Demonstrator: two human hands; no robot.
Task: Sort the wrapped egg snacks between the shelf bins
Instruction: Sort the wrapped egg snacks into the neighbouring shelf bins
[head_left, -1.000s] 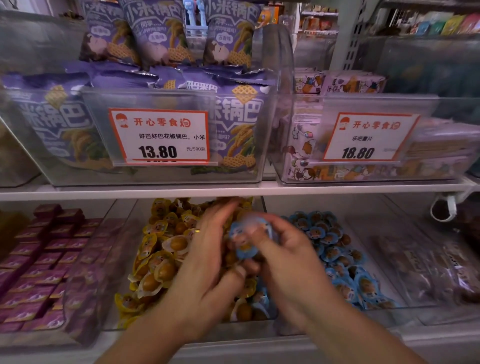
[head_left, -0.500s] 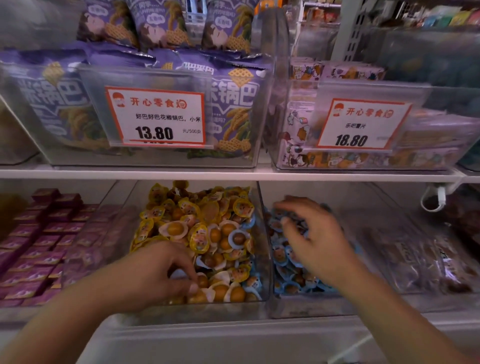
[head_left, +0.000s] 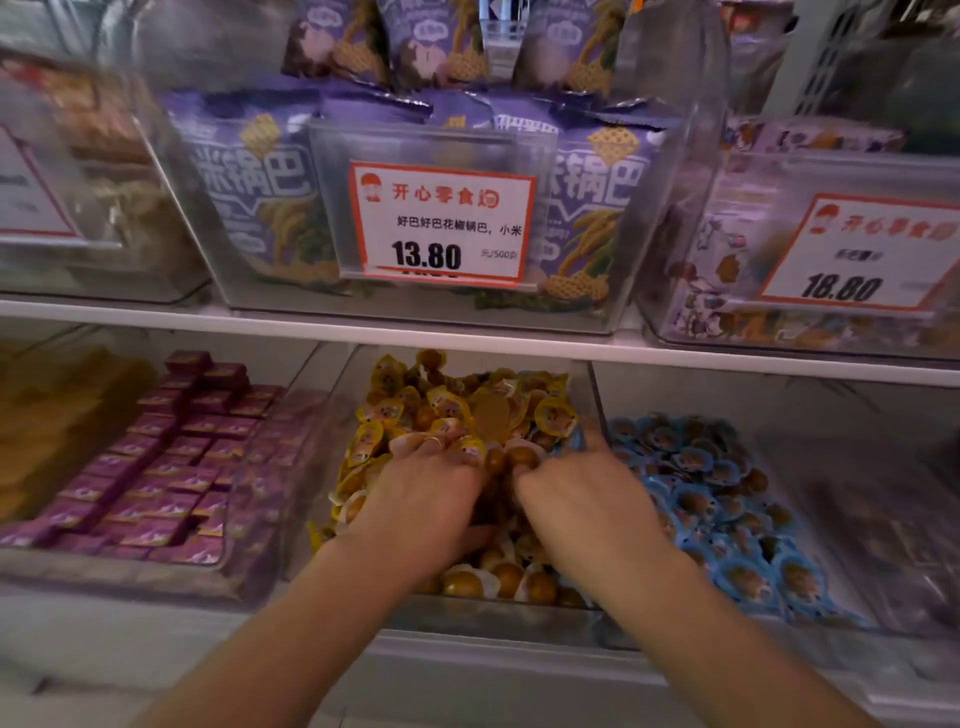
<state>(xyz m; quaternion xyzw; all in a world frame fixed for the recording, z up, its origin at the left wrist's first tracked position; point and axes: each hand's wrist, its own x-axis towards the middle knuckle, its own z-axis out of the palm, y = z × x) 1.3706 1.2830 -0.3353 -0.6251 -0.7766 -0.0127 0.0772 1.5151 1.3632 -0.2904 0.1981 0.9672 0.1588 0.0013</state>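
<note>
Your left hand (head_left: 423, 499) and right hand (head_left: 582, 499) dig into one yellow-wrapped egg bin (head_left: 467, 410); finger state cannot be told. One blue-wrapped bin (head_left: 727, 499) sits alongside on the lower shelf.

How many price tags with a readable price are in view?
2. The 13.80 tag hangs on the purple-bag bin above the yellow egg snacks; the 18.80 tag is upper right. A third, cut-off tag at left is unreadable.

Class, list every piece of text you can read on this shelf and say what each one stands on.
"开心零食炯", "好巴好巴花椒锅巴, 小米", "13.80", "元/500克": middle price card.
"米锅巴": purple snack bags.
"18.80": right price card; its header and name line are blurred.
Left price card: unreadable.
Egg snack wrappers: too small.
</note>
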